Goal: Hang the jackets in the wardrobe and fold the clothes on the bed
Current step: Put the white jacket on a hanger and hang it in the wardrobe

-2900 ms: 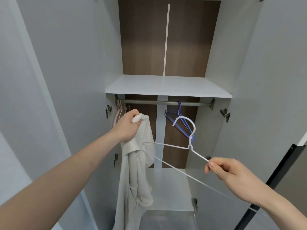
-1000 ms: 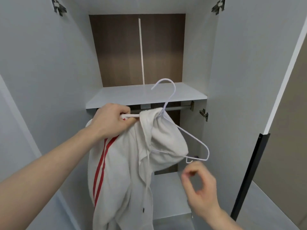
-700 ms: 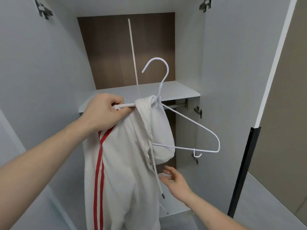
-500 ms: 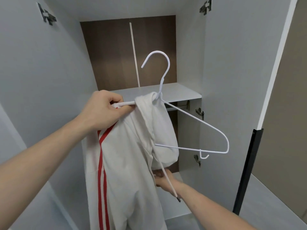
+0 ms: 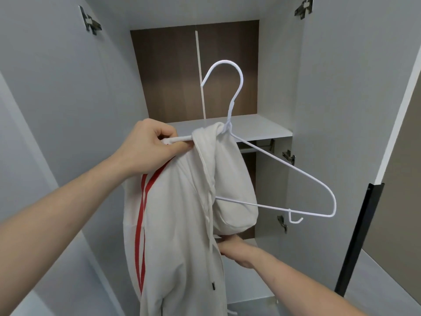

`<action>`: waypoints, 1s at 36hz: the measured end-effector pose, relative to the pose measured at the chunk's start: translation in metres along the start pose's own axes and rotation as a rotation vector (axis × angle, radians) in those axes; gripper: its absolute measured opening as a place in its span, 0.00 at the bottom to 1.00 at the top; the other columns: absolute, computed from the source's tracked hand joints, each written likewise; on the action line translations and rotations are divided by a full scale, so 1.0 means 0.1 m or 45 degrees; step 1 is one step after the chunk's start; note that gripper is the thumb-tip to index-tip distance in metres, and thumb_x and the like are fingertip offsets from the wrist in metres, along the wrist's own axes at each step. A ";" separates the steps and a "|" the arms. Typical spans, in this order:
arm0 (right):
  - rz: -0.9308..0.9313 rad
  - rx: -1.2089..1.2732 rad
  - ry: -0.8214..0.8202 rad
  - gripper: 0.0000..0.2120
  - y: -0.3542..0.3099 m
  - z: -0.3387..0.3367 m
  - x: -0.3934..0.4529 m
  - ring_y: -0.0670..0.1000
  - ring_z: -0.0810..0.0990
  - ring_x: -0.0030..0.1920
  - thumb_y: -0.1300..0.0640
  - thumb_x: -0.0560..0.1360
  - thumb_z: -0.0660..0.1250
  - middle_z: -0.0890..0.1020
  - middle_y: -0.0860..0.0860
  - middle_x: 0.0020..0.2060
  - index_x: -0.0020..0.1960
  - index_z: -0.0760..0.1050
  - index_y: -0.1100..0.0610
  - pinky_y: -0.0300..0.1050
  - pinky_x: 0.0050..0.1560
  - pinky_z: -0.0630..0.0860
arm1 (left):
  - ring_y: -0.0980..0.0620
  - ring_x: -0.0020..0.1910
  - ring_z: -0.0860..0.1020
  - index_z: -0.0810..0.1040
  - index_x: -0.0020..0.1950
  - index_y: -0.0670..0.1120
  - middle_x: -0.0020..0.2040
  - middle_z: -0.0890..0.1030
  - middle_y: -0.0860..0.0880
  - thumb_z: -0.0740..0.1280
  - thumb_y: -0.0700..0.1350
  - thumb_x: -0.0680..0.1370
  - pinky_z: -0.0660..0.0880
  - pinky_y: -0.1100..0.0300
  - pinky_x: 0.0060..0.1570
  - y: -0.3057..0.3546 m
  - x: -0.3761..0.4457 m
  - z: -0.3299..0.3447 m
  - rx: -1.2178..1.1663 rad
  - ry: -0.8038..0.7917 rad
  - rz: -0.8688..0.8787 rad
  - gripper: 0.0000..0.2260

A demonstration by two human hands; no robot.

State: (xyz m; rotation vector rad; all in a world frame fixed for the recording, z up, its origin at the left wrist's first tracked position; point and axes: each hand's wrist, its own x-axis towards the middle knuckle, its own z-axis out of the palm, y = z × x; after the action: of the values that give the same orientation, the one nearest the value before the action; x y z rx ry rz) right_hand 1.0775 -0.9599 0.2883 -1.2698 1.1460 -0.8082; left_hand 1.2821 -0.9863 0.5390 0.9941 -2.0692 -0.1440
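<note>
The left hand is gripping one white wire hanger by its left arm, fingers curled tight, holding it up before the wardrobe shelf. One white hooded jacket with two red stripes is draping from it — the hanger's left half is lying hidden under cloth. The right hand is reaching below the hood, its fingers tucked behind the jacket — I cannot tell its grip.

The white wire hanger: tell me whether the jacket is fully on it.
Half on. The white wire hanger's right shoulder is bare; the white red-striped hooded jacket covers only its left.
</note>
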 end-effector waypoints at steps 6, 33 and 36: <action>-0.058 0.059 0.001 0.19 -0.02 0.05 0.05 0.26 0.79 0.48 0.49 0.79 0.71 0.80 0.29 0.52 0.68 0.72 0.44 0.24 0.42 0.75 | 0.58 0.26 0.68 0.78 0.29 0.48 0.26 0.71 0.49 0.71 0.63 0.69 0.65 0.66 0.25 -0.02 0.05 -0.01 -0.013 -0.014 0.007 0.20; -0.688 -0.282 1.020 0.25 -2.44 -1.77 -0.44 0.54 0.60 0.38 0.46 0.72 0.69 0.66 0.55 0.35 0.39 0.71 0.70 0.51 0.39 0.58 | 0.51 0.30 0.71 0.65 0.29 0.50 0.28 0.74 0.52 0.49 0.73 0.76 0.65 0.54 0.30 -0.81 -0.17 0.07 0.742 -0.251 0.130 0.30; -0.671 -0.219 1.066 0.13 -2.65 -1.73 -0.46 0.55 0.61 0.39 0.51 0.73 0.69 0.66 0.55 0.36 0.39 0.74 0.60 0.50 0.38 0.58 | 0.49 0.32 0.74 0.69 0.31 0.48 0.30 0.77 0.52 0.46 0.77 0.73 0.62 0.55 0.29 -0.78 -0.11 0.14 0.758 -0.194 0.129 0.34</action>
State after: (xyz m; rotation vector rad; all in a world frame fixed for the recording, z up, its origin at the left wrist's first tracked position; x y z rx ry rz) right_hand 0.9346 -1.0126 0.5694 -1.4405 1.5693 -1.7753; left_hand 1.3226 -1.0354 0.4901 1.2481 -2.3540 0.4903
